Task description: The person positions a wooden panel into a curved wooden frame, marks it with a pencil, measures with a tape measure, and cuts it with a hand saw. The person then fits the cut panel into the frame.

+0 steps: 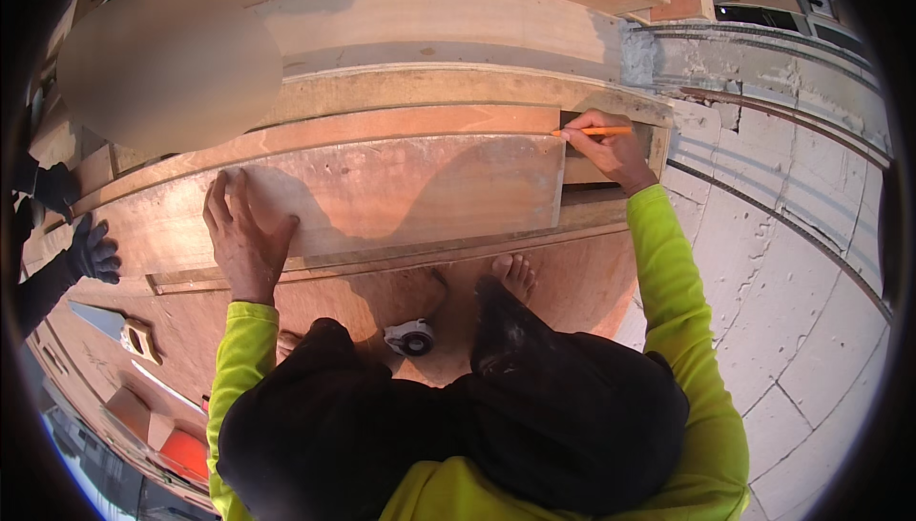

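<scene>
Watching from the head view. Right hand (611, 151) has its grip pinched round an orange pencil (613, 130), tip at the right end of the narrow strip (429, 128), near where it meets the wide panel (420, 187). Left hand (248, 246): grip spread, fingers over the panel's face near its lower edge, nothing grasped.

Main risk, my read: panel creeps. The left hand is well apart from the pencil and nothing seems to clamp the right end, so a sideways push there could swing it and throw a line off.

Second: tip slips off the end. Just right of it is a dark gap (582, 195) in the frame; too much pressure or a shallow angle could drop the point in and snap it.

Third: co-worker's gloved hand (93, 252) is at the left end of the boards. Can't tell if it bears on them. If it does, a nudge there would travel down the length.

Also, the shadow across the panel could make a faint line hard to read. Tape measure (410, 338) lies on the plywood sheet (563, 306) near the bare foot (515, 275); a shifted foot could kick it. Handsaw (114, 328) is off left, clear of both hands.
</scene>
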A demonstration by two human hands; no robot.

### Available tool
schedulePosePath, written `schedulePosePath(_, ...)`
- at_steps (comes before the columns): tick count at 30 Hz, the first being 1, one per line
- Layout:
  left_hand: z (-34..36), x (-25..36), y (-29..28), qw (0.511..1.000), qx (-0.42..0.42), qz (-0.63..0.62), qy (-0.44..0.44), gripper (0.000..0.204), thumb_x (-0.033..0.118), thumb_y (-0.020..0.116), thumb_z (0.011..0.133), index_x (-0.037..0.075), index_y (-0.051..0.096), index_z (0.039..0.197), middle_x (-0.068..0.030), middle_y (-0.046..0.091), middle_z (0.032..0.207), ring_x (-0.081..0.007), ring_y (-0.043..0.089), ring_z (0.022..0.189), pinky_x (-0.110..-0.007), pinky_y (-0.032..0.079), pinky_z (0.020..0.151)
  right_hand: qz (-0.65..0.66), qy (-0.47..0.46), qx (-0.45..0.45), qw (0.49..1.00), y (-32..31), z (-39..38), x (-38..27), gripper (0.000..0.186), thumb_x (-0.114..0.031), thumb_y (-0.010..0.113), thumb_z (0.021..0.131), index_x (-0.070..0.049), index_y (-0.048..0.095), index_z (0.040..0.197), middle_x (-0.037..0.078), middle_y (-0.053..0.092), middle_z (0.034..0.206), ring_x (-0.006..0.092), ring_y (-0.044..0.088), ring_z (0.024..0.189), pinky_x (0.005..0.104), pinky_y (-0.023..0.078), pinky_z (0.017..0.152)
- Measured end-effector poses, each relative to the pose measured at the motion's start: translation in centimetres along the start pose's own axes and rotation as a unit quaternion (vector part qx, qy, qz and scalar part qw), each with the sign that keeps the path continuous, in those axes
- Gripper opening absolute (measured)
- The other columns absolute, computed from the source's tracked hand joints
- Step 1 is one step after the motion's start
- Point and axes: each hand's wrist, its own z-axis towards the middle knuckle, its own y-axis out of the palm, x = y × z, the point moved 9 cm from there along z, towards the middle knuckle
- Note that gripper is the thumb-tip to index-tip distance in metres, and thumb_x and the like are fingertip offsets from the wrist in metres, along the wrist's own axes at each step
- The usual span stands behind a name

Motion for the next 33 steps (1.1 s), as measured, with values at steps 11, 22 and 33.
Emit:
schedulePosePath(11, 0.0, 0.2, -0.3, 1.0, 0.006, 0.008, 0.006, 0.091, 0.024, 0.088, 0.065, 0.011, 0.047, 0.145, -0.0155, 0.042, 0.148, -0.0395, 0.039, 0.138, -0.048, 0.044, 0.111, 0.057, -0.286, -0.174, 0.941, 9.1, 2.6, -12.5, 0.011, -0.016, 0.073, 0.088, -0.005, 0.072, 0.089, 0.007, 0.071, 0.081, 0.0208, 0.062, 0.071, 0.031, 0.05, 0.068)
schedulePosePath(22, -0.2, -0.3, -0.2, 1.0, 0.022, 0.019, 0.004, 0.09, 0.024, 0.088, 0.063, 0.012, 0.05, 0.144, -0.0132, 0.043, 0.147, -0.0361, 0.04, 0.138, -0.046, 0.041, 0.114, -0.024, -0.15, -0.153, 0.977, 4.7, 2.2, -6.7, 0.007, -0.013, 0.071, 0.091, -0.007, 0.072, 0.09, 0.005, 0.07, 0.08, 0.0165, 0.062, 0.071, 0.0298, 0.05, 0.067)
schedulePosePath(33, -0.2, -0.9, -0.3, 1.0, 0.007, -0.002, -0.002, 0.095, 0.027, 0.088, 0.064, 0.008, 0.045, 0.146, -0.0134, 0.042, 0.15, -0.0348, 0.037, 0.141, -0.045, 0.033, 0.119, 0.049, -0.425, -0.197, 0.882, 16.7, 3.5, -22.1, 0.006, -0.01, 0.07, 0.09, -0.006, 0.069, 0.092, 0.012, 0.069, 0.08, 0.0279, 0.064, 0.069, 0.0358, 0.051, 0.066)
